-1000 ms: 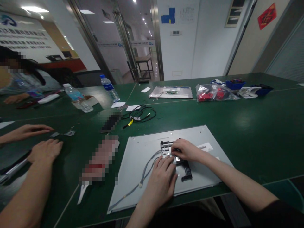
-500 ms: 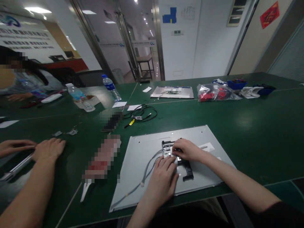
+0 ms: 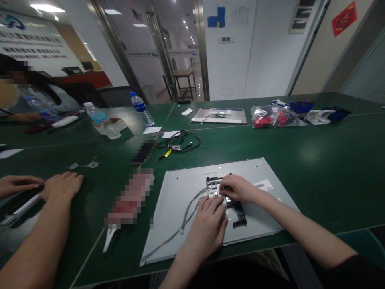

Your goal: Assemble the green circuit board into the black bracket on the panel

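A black bracket (image 3: 239, 212) is lying on a pale panel (image 3: 180, 188) on the tabletop (image 3: 303, 160), its middle partly hiding beneath the left hand (image 3: 209, 220) and right hand (image 3: 238, 188). Left fingers are resting close together; right fingers are curling inward, hiding their tips, so I cannot tell whether they are pinching anything.

Watching remotely, I saw the co-worker's far hand (image 3: 21, 186) draw back from the small grey pieces (image 3: 92, 165) toward the silvery bar (image 3: 24, 208).

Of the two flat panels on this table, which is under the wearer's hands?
The near panel, with the black bracket; the far panel, untouched, carries a green circuit board.
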Demonstrator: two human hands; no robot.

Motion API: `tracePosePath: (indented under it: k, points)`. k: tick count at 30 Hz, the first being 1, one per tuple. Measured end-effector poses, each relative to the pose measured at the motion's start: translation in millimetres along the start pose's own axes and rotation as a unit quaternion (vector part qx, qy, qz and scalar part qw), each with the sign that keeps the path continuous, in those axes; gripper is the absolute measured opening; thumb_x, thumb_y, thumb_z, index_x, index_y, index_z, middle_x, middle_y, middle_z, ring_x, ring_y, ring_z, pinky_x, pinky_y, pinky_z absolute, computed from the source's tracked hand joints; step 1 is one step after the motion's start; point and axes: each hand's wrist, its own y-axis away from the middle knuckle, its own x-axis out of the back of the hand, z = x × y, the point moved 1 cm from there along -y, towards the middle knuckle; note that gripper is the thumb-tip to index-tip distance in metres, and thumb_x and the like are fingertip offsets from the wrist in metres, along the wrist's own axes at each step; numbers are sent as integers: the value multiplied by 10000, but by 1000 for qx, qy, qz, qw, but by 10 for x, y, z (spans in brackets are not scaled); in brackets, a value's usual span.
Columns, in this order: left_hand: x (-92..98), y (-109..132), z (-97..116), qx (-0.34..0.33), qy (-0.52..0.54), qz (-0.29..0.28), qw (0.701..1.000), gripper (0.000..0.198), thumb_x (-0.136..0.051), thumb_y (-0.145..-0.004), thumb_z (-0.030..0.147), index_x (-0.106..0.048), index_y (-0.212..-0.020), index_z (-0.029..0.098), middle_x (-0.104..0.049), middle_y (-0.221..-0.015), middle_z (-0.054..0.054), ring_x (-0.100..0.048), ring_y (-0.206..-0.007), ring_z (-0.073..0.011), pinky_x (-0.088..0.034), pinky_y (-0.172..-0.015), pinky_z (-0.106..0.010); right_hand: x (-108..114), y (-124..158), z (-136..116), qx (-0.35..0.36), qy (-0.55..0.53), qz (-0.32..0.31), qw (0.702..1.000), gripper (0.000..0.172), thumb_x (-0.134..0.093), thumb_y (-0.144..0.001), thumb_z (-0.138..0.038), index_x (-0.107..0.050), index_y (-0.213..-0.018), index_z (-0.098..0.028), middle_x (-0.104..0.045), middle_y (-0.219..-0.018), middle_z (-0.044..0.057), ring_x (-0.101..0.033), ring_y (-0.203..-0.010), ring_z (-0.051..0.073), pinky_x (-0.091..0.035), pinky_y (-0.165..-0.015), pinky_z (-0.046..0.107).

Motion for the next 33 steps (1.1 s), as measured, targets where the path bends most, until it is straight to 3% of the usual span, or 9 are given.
tracePosePath:
  k: [33]
  points:
    - [-45, -6, -5, 4, -2, -10, 1000, 187, -520, -901, 184, -585, -1076, 196, -541, -1286, -94, -473, -1227, -270, -315, -1135, -512, 23, 33, -31, 2, 8, 0, 1000, 37, -626, -887, -145, -640, -877, -178, -654, -848, 46, -577, -826, 179, -429, -758, 282]
